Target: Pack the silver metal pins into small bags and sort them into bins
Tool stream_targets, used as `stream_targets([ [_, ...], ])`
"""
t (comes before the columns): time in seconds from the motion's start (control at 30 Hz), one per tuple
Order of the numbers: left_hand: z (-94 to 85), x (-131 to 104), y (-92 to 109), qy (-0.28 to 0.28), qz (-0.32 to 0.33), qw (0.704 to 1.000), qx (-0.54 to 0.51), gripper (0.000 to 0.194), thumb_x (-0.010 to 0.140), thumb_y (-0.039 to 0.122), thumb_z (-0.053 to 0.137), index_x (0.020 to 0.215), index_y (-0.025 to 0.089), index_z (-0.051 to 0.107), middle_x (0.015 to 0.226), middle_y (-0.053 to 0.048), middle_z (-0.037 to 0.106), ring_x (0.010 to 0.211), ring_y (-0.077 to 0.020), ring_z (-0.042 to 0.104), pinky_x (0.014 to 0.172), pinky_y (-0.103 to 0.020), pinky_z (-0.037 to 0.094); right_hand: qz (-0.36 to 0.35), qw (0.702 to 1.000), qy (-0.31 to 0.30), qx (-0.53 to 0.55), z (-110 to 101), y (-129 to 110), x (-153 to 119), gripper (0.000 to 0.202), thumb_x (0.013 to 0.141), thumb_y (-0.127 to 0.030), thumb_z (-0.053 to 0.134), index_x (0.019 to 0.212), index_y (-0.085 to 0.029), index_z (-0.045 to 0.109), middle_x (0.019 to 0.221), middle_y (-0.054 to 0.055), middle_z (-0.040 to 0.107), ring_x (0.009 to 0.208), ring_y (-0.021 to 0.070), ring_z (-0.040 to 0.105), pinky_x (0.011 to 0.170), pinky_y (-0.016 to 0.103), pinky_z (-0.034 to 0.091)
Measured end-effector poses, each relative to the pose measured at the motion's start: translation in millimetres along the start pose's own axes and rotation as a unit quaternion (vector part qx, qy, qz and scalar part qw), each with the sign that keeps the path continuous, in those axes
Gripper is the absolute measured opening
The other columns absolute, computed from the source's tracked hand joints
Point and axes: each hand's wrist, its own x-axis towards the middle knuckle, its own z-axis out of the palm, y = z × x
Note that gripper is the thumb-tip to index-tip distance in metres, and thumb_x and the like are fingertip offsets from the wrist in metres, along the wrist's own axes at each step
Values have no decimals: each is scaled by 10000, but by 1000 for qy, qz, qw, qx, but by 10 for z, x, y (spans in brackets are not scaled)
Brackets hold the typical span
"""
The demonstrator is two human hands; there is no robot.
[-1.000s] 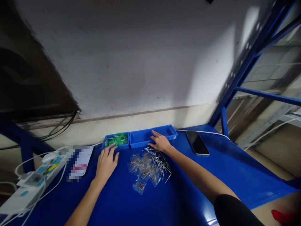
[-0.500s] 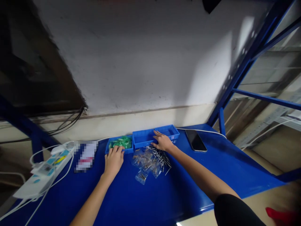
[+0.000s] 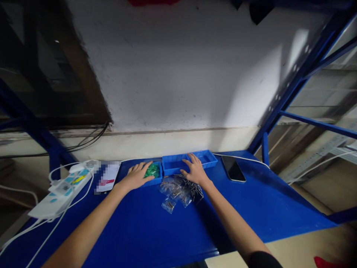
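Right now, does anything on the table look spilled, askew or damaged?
Mostly the metal pins: they lie loose and crisscrossed on the table, beside the small bags and in front of the long bin, so they look spilled, though they may have been put there. No damage is visible.

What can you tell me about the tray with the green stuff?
The small tray is blue, shallow and open-topped, and looks like plastic. Shiny green pieces lie inside. It sits flat on the blue table, next to another blue tray. The left hand hides its left part, thumb over the front rim; I can't tell whether they touch.
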Motion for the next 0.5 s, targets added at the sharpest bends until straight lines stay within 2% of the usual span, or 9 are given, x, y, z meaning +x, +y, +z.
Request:
stream_targets([
  [0.1, 35, 92, -105, -27, 14, 999, 13, 496, 834, 454, 428, 1285, 249, 454, 1150, -139, 540, 1080, -321, 496, 877, -449, 396, 17, 997, 58, 50, 6, -173, -89, 471, 803, -451, 530, 1193, -189, 567, 1360, 136, 396, 1306, 308, 272, 1028, 472, 287],
  [0.17, -12, 143, -147, -40, 32, 999, 5, 469, 808, 424, 468, 1238, 239, 494, 1126, -137, 557, 1065, -306, 511, 853, -403, 418, 33, 992, 89, 86, 62, -258, -176, 415, 813, -442, 519, 1145, -203, 593, 1304, 126, 445, 1266, 300, 327, 1004, 458, 323],
  [0.23, -129, 217, -190, -90, 53, 994, -23, 513, 738, 425, 558, 1218, 253, 504, 1105, -120, 580, 1031, -282, 545, 827, -354, 439, 60, 984, 120, 121, 149, -310, -271, 348, 824, -419, 510, 1085, -215, 618, 1216, 117, 505, 1191, 284, 405, 973, 441, 359],
  [0.33, -344, 358, -224, -200, 69, 976, -47, 615, 632, 388, 653, 1214, 265, 497, 1109, -92, 599, 953, -248, 599, 763, -298, 470, 86, 970, 159, 163, 256, -326, -381, 266, 838, -381, 499, 991, -220, 646, 1057, 99, 569, 1048, 250, 494, 922, 411, 398],
  [0.43, -452, 463, -169, -267, 85, 960, 11, 678, 627, 374, 665, 1251, 208, 461, 1202, -135, 557, 990, -267, 589, 756, -298, 473, 87, 960, 194, 182, 257, -284, -420, 244, 841, -362, 501, 946, -205, 655, 963, 85, 583, 962, 230, 516, 879, 391, 413],
  [0.5, -434, 484, -103, -276, 98, 953, 82, 675, 650, 350, 654, 1267, 180, 439, 1217, -167, 542, 995, -284, 583, 752, -312, 472, 96, 956, 211, 183, 220, -247, -425, 242, 843, -356, 500, 935, -197, 658, 916, 80, 588, 926, 226, 519, 853, 381, 417],
])
